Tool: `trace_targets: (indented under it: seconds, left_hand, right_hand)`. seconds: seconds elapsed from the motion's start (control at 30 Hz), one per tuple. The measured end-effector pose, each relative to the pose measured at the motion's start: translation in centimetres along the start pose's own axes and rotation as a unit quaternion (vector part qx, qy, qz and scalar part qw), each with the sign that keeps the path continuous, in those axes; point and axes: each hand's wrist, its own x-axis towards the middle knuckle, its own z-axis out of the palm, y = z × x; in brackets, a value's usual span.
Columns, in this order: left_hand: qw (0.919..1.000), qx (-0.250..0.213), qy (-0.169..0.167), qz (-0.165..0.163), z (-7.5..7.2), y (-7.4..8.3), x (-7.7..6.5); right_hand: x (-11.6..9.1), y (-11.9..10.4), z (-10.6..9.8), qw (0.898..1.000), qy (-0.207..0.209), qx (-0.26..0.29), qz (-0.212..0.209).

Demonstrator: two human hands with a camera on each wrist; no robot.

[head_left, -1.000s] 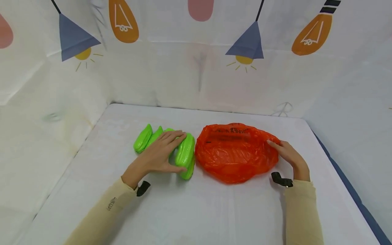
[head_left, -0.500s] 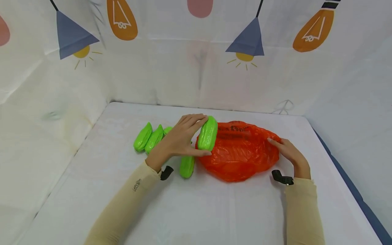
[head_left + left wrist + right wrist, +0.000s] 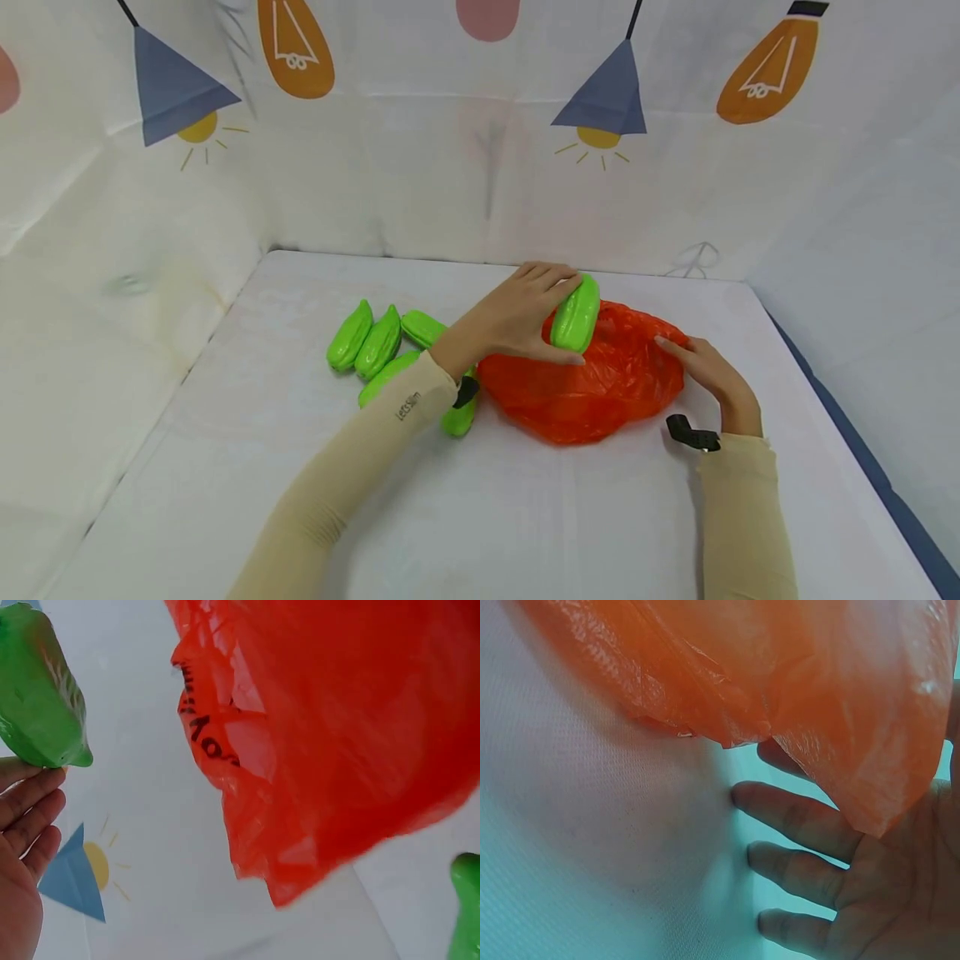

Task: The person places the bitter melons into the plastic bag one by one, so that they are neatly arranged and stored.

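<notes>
Fingers [image 3: 30, 814] and thumb of the left hand [image 3: 525, 315] pinch a glossy, bright green, long ridged vegetable-shaped piece [image 3: 576, 315]. From the head this piece overlaps the upper part of a crumpled red plastic bag [image 3: 585, 400], but the left wrist view shows a gap between them, and also a small pointed tip, which the head view does not show. On the bag's edge this wrist view shows black printed letters [image 3: 206, 735], twisted by folds; I cannot read them surely. Right hand [image 3: 708, 377] holds the bag's side between thumb and forefinger; only the right wrist view shows its other three fingers spread apart under the plastic. Small dark writing on the beige left sleeve [image 3: 352, 458] seems to be "Letsslim". Near the bag, at least five similar green pieces [image 3: 349, 336] lie on the white bench [image 3: 540, 525]; the left forearm partly covers some. Behind stands a pale sheet with blue lamps [image 3: 606, 90].
</notes>
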Motion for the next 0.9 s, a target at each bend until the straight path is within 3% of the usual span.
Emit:
trace_targets:
  seconds: [0.23, 0.53, 0.73, 0.9]
  left_hand:
    - [0.9943, 0.073, -0.075, 0.017, 1.5, 0.9, 2.9]
    - [0.9829, 0.091, -0.158, 0.024, 3.9, 1.5, 4.5]
    - [0.9788, 0.107, -0.172, 0.030, 4.4, 2.1, 4.7]
    - [0.9818, 0.099, -0.157, 0.039, 4.0, 2.8, 4.6]
  right_hand:
    - [-0.1, 0.0, 0.0, 1.000, 0.001, 0.001, 0.018]
    - [-0.1, 0.0, 0.0, 1.000, 0.000, 0.007, 0.024]
    - [0.0, 0.0, -0.1, 1.000, 0.000, 0.008, 0.025]
    - [0.2, -0.1, -0.3, 1.000, -0.001, 0.007, 0.014]
